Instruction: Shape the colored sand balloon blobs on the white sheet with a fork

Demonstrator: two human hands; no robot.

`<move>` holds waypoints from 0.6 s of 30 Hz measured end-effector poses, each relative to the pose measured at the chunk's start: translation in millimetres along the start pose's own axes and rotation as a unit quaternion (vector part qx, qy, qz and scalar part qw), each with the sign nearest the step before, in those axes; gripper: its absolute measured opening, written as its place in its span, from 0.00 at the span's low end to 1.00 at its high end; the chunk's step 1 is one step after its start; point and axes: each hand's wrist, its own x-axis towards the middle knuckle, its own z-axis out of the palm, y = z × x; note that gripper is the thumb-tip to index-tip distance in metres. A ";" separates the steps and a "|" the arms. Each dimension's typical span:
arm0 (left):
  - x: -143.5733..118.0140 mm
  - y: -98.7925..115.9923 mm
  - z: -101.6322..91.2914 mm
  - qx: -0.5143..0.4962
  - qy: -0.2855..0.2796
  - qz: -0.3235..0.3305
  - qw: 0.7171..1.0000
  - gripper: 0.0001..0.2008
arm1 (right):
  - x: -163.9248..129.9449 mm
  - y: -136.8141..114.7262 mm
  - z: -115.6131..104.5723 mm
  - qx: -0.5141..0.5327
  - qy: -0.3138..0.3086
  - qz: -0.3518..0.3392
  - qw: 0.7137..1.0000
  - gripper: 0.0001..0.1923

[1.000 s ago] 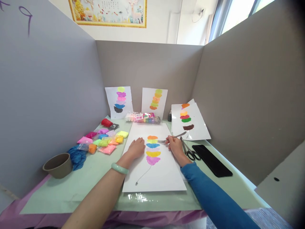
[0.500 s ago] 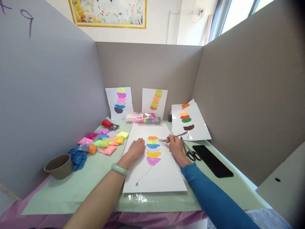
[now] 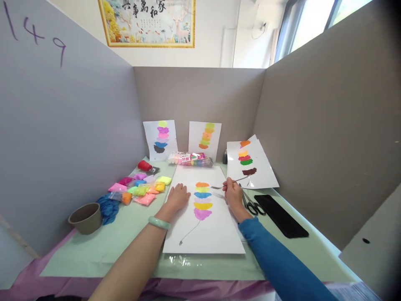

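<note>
A white sheet of paper (image 3: 213, 240) lies before me, bearing a column of coloured clay patches (image 3: 203, 205) in orange, yellow, blue, lilac and magenta, with a thin drawn line below them. My left hand (image 3: 178, 197) rests flat on the paper's left side, fingers stretched out, a pale green bangle at the wrist. Right of the patches, my right hand (image 3: 233, 194) grips a metal fork (image 3: 216, 187). Its tines point left, near the upper patches and just above the sheet. The fork's handle sticks out to the right past my fingers.
Scissors (image 3: 255, 207) and a black phone (image 3: 282, 216) lie at the right. Several clay packets (image 3: 145, 198), a blue cloth-like bundle (image 3: 108, 207) and a brown pot (image 3: 85, 219) are at the left. Behind are a bagged clay pack (image 3: 191, 159) and propped sheets (image 3: 205, 146) against grey partitions.
The view has tilted up slightly, so more of the wall picture shows. The fork in my right hand has turned a little, its tines now seen more edge-on. My left hand stays on the paper.
</note>
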 end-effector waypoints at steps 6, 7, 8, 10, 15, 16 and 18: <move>-0.1 -0.4 0.2 0.010 0.000 0.007 1.000 0.15 | 3.7 2.4 4.7 0.056 -0.019 0.022 0.998 0.23; 0.3 -0.7 0.5 0.009 -0.001 0.009 1.000 0.15 | 4.2 2.4 6.2 0.078 -0.030 0.030 0.996 0.21; 0.7 -1.0 0.9 0.009 -0.001 0.011 1.000 0.15 | 4.7 2.2 7.6 0.100 -0.042 0.039 0.993 0.20; 1.4 -1.6 1.6 0.006 0.002 0.013 1.000 0.15 | 5.6 0.2 9.6 0.143 -0.062 0.056 0.986 0.18; 2.3 -2.5 2.3 0.003 0.013 0.016 1.000 0.14 | 7.5 -13.0 4.7 0.261 -0.109 0.082 0.956 0.19; 2.4 -2.6 2.3 0.005 0.014 0.018 1.000 0.14 | 7.4 -15.9 2.9 0.285 -0.119 0.087 0.947 0.20; 2.6 -2.6 2.1 0.009 0.013 0.020 1.000 0.14 | 6.4 -20.2 0.3 0.308 -0.149 0.099 0.935 0.21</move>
